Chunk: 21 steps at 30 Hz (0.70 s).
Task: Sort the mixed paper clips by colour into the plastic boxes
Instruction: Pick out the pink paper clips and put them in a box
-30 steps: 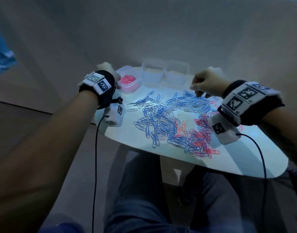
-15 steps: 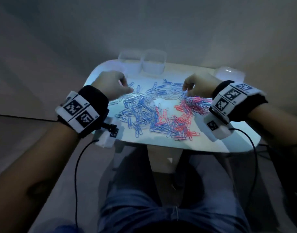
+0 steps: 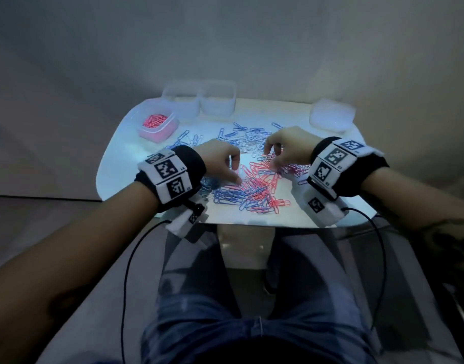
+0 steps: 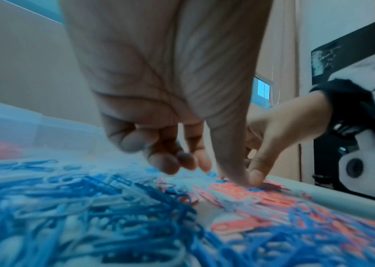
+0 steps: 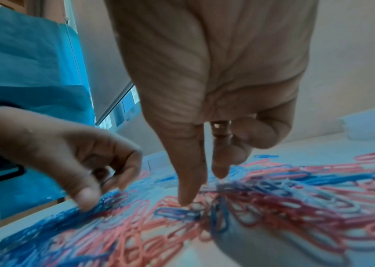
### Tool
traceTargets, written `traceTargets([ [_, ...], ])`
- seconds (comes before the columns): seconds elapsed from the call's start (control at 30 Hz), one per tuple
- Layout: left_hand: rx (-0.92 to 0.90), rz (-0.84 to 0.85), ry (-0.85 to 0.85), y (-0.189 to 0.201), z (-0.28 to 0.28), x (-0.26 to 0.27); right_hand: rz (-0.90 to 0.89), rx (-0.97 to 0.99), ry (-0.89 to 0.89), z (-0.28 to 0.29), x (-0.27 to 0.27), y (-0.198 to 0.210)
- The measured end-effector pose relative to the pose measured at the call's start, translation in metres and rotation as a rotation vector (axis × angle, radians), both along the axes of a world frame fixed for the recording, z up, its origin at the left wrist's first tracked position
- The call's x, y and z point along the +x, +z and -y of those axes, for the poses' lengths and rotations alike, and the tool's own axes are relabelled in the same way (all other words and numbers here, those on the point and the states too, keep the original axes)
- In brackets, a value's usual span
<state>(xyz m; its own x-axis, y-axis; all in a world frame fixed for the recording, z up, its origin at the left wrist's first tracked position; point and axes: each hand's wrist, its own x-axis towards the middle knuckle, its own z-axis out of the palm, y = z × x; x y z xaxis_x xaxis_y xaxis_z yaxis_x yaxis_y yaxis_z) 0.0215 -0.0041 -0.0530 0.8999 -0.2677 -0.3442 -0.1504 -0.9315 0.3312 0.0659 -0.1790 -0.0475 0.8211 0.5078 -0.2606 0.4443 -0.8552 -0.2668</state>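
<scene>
Clips, thin coated-wire paper clips in pink, blue and pale white, lie tangled in one loose heap across the middle of the small white rounded table. The pink ones bunch thickest between the two hands. The left hand has its thumb pressed down on the pile with the other fingers curled above it; whether it already holds a clip I cannot tell. The right hand likewise has its thumb tip planted among pink clips, index finger hovering just above, nothing visibly lifted.

The step looks like gathering pink clips. To do it well, slide a clip sideways clear of its neighbours before closing the pinch, since linked wires will drag blue ones along.

At the far left stands the clear plastic box holding pink clips. Beside it are two clear plastic boxes, apparently empty, and a fourth clear box sits at the far right corner.
</scene>
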Motion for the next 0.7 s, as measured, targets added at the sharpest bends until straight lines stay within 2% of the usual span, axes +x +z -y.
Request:
traceTargets([
  [0.07,-0.043,0.066,0.016,0.001,0.002,0.004,-0.021,-0.017,0.034,-0.003,-0.003,-0.002],
  [0.17,-0.031,0.112,-0.058,-0.001,0.015,0.013,-0.011,-0.021,0.029,-0.007,-0.003,-0.003],
  [0.4,0.119,0.107,-0.235,0.003,0.026,0.027,-0.021,0.08,-0.052,0.002,0.0,-0.007],
  [0.7,0.101,0.087,-0.314,0.0,0.032,0.034,-0.005,0.181,-0.119,0.005,-0.004,-0.007],
])
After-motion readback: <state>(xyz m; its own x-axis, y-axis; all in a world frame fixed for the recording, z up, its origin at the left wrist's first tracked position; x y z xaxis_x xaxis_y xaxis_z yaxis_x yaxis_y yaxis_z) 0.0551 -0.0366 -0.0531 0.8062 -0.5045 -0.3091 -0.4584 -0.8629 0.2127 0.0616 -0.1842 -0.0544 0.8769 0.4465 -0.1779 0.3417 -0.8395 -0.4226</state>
